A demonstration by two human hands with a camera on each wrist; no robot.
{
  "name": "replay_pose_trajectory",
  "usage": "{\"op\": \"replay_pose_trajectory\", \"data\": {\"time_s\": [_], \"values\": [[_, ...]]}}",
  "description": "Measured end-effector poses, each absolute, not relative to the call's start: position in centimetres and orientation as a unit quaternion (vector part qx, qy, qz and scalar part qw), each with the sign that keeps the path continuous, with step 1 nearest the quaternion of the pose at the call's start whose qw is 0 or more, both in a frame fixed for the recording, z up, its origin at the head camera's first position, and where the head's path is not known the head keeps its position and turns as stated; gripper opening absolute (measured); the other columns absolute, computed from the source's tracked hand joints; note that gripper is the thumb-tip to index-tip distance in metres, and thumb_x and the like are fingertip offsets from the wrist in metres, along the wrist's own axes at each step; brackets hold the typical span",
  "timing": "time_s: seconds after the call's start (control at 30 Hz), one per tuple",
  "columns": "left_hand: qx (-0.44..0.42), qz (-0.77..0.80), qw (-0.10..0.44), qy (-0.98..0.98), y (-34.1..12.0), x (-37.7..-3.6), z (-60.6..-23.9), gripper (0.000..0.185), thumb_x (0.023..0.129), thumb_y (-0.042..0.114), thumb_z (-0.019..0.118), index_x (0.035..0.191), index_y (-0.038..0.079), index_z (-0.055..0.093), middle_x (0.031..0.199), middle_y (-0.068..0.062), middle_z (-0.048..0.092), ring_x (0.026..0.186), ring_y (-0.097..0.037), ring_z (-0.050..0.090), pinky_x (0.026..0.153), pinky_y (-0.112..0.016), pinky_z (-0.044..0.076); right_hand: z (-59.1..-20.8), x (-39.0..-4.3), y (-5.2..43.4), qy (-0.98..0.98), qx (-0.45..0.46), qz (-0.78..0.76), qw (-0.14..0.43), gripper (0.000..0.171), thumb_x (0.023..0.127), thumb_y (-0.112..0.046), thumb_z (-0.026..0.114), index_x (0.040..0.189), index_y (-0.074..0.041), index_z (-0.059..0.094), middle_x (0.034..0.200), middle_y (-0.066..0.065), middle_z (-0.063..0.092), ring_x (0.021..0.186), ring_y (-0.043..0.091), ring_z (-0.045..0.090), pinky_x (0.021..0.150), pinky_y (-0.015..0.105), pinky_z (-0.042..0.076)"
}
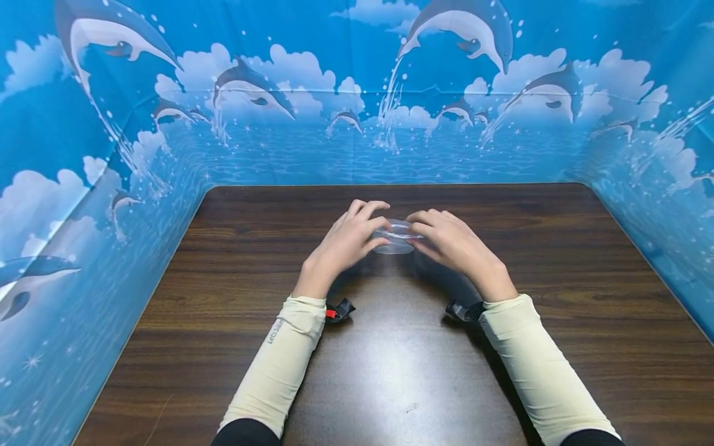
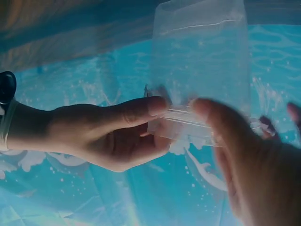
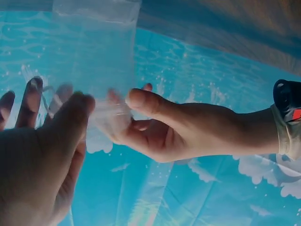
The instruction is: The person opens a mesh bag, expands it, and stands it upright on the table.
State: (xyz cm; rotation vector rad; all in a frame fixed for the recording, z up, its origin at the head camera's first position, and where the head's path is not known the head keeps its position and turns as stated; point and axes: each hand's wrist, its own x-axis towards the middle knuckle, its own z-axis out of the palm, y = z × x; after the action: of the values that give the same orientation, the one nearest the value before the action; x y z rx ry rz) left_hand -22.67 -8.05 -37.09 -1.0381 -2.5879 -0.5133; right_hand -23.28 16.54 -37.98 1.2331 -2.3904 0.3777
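Cream sleeves (image 1: 281,365) fill the bottom of the head view, rising from the lower edge toward the centre, each with a dark wrist strap at the cuff. Behind and around everything stands a blue dolphin-print backdrop (image 1: 357,93), covering the top, left and right of the frame. Below it, the dark wood-grain desk (image 1: 390,371) spreads across the lower half.

At the centre of the frame the left hand (image 1: 346,244) and right hand (image 1: 454,244) meet above the desk, both gripping a clear plastic zip bag (image 1: 397,235) between them. In the left wrist view, the bag (image 2: 202,61) hangs upward in the picture from its ridged closure strip, and the right hand (image 2: 113,136) pinches that strip with thumb over curled fingers at centre frame, while the left hand (image 2: 249,160) pinches the same strip from the lower right. In the right wrist view, the left hand (image 3: 174,127) grips the bag's edge at centre, the right hand (image 3: 42,155) clamps it from the lower left, and the bag (image 3: 94,52) shows translucent in the upper left.
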Motion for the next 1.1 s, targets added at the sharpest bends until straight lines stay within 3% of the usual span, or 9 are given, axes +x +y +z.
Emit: {"op": "replay_pose_trajectory", "data": {"time_s": [0.07,0.23,0.37,0.47,0.6,0.67,0.87,1.0,1.1], "values": [[-0.354,-0.175,0.153,-0.906,-8.0,-22.6,-37.1,0.015,0.092,0.033,0.061,0.102,0.024,0.066,0.139,0.001,0.046,0.118,-0.023,0.043,0.091,-0.038,0.046,-37.9,-23.1,16.5,-0.868,0.438,0.130,0.196,0.017,0.090,-0.030,0.067,0.101,-0.017,0.067,0.110,-0.001,0.063,0.095,0.017,0.059,0.085,0.038,0.048],[-0.378,-0.207,0.127,-0.893,-8.5,-22.4,-36.1,0.011,0.093,0.031,0.058,0.095,0.024,0.067,0.137,0.002,0.047,0.121,-0.022,0.040,0.089,-0.036,0.048,-37.0,-22.3,16.7,-0.893,0.416,0.119,0.121,0.032,0.089,-0.047,0.063,0.100,-0.017,0.069,0.097,-0.003,0.065,0.086,0.015,0.059,0.083,0.039,0.049],[-0.386,-0.213,0.070,-0.895,-9.2,-21.9,-35.0,0.008,0.091,0.032,0.061,0.089,0.025,0.066,0.137,0.001,0.047,0.123,-0.020,0.036,0.090,-0.035,0.047,-36.3,-22.2,16.8,-0.897,0.411,0.090,0.131,0.030,0.088,-0.049,0.063,0.090,-0.019,0.069,0.081,-0.005,0.062,0.075,0.012,0.051,0.076,0.035,0.045],[-0.389,-0.208,0.043,-0.896,-9.3,-21.5,-34.4,0.008,0.091,0.035,0.061,0.089,0.027,0.065,0.137,0.001,0.046,0.123,-0.019,0.035,0.091,-0.033,0.046,-36.1,-22.1,16.8,-0.889,0.427,0.090,0.139,0.029,0.087,-0.046,0.066,0.095,-0.019,0.071,0.092,-0.004,0.064,0.083,0.014,0.053,0.081,0.035,0.045],[-0.405,-0.200,0.039,-0.891,-9.2,-21.1,-33.9,0.011,0.090,0.035,0.061,0.088,0.026,0.066,0.138,0.002,0.046,0.123,-0.017,0.035,0.090,-0.031,0.047,-36.1,-21.7,16.3,-0.885,0.445,0.108,0.084,0.047,0.087,-0.053,0.062,0.119,-0.019,0.066,0.126,0.002,0.058,0.114,0.021,0.053,0.100,0.046,0.042],[-0.409,-0.199,0.040,-0.890,-9.2,-20.8,-33.6,0.011,0.089,0.034,0.063,0.086,0.025,0.067,0.138,0.002,0.046,0.123,-0.017,0.035,0.090,-0.031,0.047,-36.2,-21.6,16.0,-0.895,0.429,0.108,0.060,0.053,0.088,-0.057,0.058,0.126,-0.020,0.062,0.129,0.001,0.058,0.115,0.020,0.053,0.103,0.048,0.040],[-0.407,-0.189,0.046,-0.892,-9.4,-20.1,-32.6,0.010,0.086,0.035,0.068,0.083,0.025,0.068,0.136,0.002,0.047,0.120,-0.018,0.036,0.092,-0.032,0.045,-36.3,-21.6,15.8,-0.910,0.391,0.101,0.092,0.041,0.088,-0.055,0.059,0.107,-0.019,0.069,0.098,-0.003,0.067,0.084,0.014,0.061,0.086,0.041,0.049],[-0.398,-0.186,0.058,-0.897,-9.3,-20.3,-32.6,0.010,0.087,0.035,0.066,0.088,0.025,0.066,0.135,0.003,0.049,0.119,-0.018,0.038,0.092,-0.033,0.045,-36.3,-22.0,16.3,-0.891,0.422,0.123,0.114,0.023,0.090,-0.038,0.065,0.106,-0.022,0.067,0.119,0.000,0.060,0.102,0.017,0.058,0.091,0.041,0.048],[-0.389,-0.185,0.070,-0.900,-9.2,-20.8,-33.4,0.007,0.088,0.033,0.066,0.091,0.026,0.065,0.134,0.003,0.050,0.119,-0.017,0.040,0.092,-0.034,0.045,-36.5,-22.4,16.6,-0.875,0.447,0.154,0.106,0.020,0.090,-0.025,0.067,0.110,-0.024,0.067,0.136,0.001,0.050,0.118,0.018,0.050,0.098,0.041,0.045]]}}
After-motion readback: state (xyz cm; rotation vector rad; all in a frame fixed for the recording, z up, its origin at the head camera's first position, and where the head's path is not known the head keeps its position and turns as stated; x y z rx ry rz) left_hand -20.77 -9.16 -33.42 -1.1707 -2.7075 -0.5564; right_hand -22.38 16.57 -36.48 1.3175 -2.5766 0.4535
